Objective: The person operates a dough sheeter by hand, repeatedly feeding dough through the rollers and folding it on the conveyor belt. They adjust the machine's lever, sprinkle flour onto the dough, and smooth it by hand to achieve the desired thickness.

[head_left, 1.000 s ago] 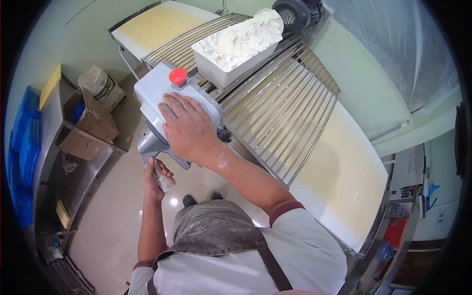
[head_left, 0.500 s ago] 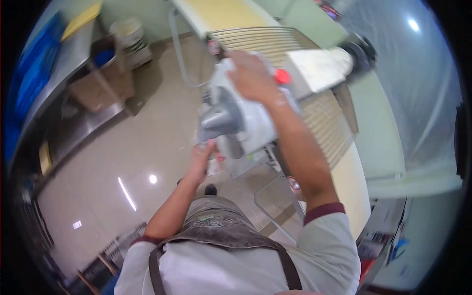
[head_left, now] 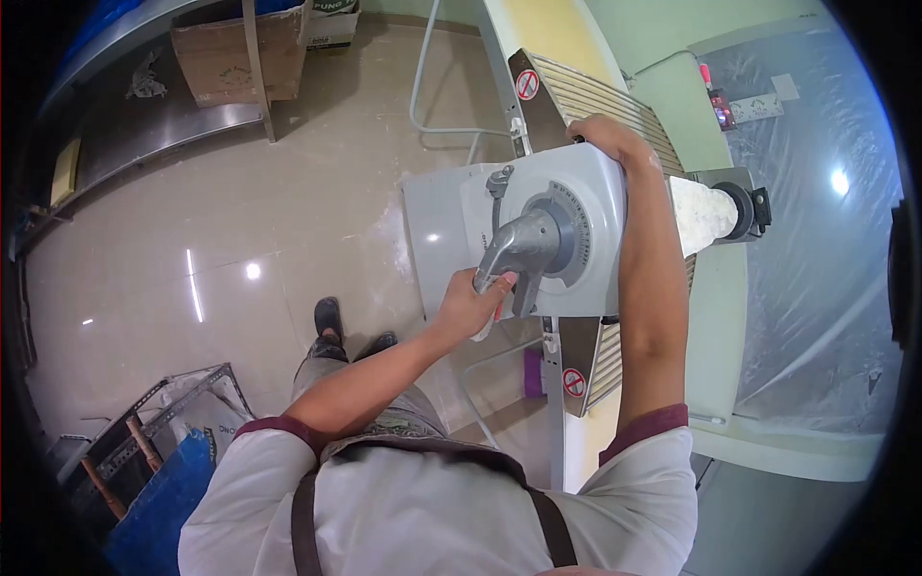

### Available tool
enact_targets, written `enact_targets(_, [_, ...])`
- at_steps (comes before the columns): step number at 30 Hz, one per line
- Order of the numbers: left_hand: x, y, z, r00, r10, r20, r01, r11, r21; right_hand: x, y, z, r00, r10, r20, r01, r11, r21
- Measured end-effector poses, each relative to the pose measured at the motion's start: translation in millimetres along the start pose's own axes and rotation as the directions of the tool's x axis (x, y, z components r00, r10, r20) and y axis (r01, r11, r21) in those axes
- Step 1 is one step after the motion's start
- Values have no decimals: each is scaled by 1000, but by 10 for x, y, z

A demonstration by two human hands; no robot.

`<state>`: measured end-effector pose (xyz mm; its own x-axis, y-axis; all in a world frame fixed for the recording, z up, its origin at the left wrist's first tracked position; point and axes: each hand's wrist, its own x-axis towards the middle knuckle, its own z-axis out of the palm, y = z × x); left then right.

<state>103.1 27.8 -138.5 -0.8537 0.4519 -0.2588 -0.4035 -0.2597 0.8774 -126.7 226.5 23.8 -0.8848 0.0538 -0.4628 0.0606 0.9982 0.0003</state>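
A white dough sheeter (head_left: 600, 230) stands before me, with a grey numbered dial (head_left: 574, 240) on its head. My left hand (head_left: 469, 307) is closed around the lower end of the metal adjusting lever (head_left: 523, 245), thumb on top. My right hand (head_left: 615, 141) reaches across the machine head and curls its fingers over the far edge, beside a dark part; the fingertips are partly hidden. Just right of the head, a white floury sheet or cloth (head_left: 701, 213) covers a roller with a dark round end (head_left: 741, 211).
Slatted guards (head_left: 600, 91) with warning stickers flank the head over the yellowish conveyor belt (head_left: 567, 38). A steel table (head_left: 182, 130) holds a cardboard box (head_left: 216, 62) at upper left. A metal rack (head_left: 144, 418) and blue sheet (head_left: 168, 499) stand lower left. Plastic sheeting (head_left: 807, 317) hangs at right.
The view has turned and steadied, bringing the machine to the right. My right hand has shifted from atop the head to its far edge. My left hand stays at the lever's end.
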Motion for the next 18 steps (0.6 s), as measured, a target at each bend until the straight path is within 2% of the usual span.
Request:
enact_targets(3, [31,6,-38,999,-36,9,35,996,78,-124,-128,-64,998,62,23,-62,998,-1])
enact_targets(6, [226,-122,-215,994,80,76,-94,973,211,-46,-40,-3,998,-12,-54,10,999,-31])
enact_targets(9, [249,-186,-225,989,108,98,-119,985,124,-80,-58,13,986,121,-117,-116,992,54])
enact_targets(12, [222,-130,-238,991,87,105,-106,976,188,-217,-49,108,937,-16,-348,59,992,115])
enact_targets(15, [216,-107,-203,983,166,73,-173,978,115,-548,-216,132,945,-42,-324,84,990,116])
enact_targets(18, [196,-63,-160,986,163,38,-166,981,96,-777,-190,381,790,-284,-544,231,959,-164])
